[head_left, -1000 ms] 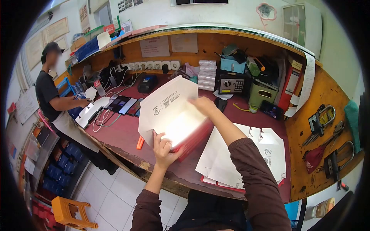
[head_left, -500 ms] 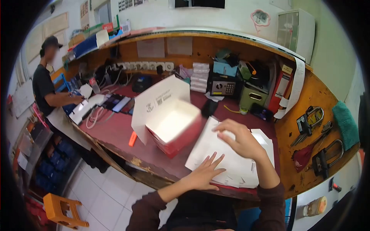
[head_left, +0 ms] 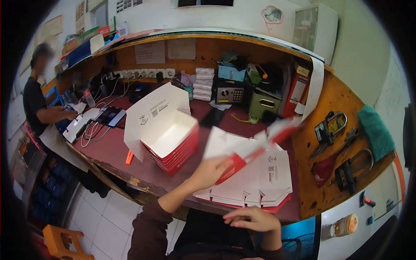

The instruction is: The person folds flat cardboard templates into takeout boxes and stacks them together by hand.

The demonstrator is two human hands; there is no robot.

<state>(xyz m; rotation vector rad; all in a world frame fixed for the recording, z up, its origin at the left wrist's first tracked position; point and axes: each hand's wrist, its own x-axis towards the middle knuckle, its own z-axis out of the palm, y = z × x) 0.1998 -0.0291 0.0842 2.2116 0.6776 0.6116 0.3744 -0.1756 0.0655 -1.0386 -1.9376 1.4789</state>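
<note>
My left hand [head_left: 212, 172] grips a flat box blank [head_left: 237, 152], white on one face and red on the other, lifted and tilted, its far end blurred. Below it lies a pile of flat white box blanks [head_left: 274, 177] with printed text and red edges. At the table's front edge, just short of that pile, my right hand [head_left: 256, 219] holds nothing, its fingers loosely stretched out. Left of the pile stands a stack of nested red boxes [head_left: 174, 151], the top one standing open with its white lid [head_left: 158, 115] raised.
An orange cutter [head_left: 129, 157] lies left of the boxes. Toward the back are a small safe [head_left: 229, 93], a green tin [head_left: 263, 104] and a yellow tape measure [head_left: 252, 119]. Padlocks [head_left: 331, 130] lie on the right-hand wood. Another person [head_left: 37, 99] stands at the far left.
My left hand has taken up a box blank from the pile and raised it. My right hand has dropped back toward me, to the table's front edge. The view has turned slightly right.
</note>
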